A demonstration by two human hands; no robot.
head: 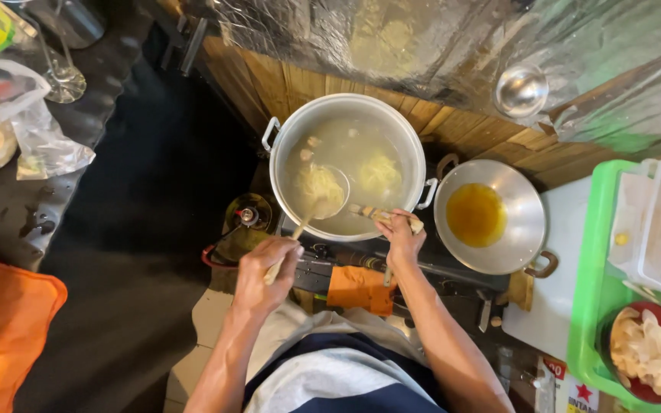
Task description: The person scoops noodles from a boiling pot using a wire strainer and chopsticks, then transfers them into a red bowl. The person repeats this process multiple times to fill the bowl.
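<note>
left hand (265, 264) is closed around a ladle (323, 200) handle, its bowl lifting noodles (317, 183) in the pot (348, 164); right hand (401, 235) pinches a wooden strainer handle (376, 215) at the rim. i judge the noodles cooked, scooping underway, serving left. both forearms reach forward, wrists bent down.

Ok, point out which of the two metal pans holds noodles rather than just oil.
The big pot under both hands, full of pale broth with noodle bundles. The shallow wok to its right holds only a yellow-orange pool of oil.
</note>
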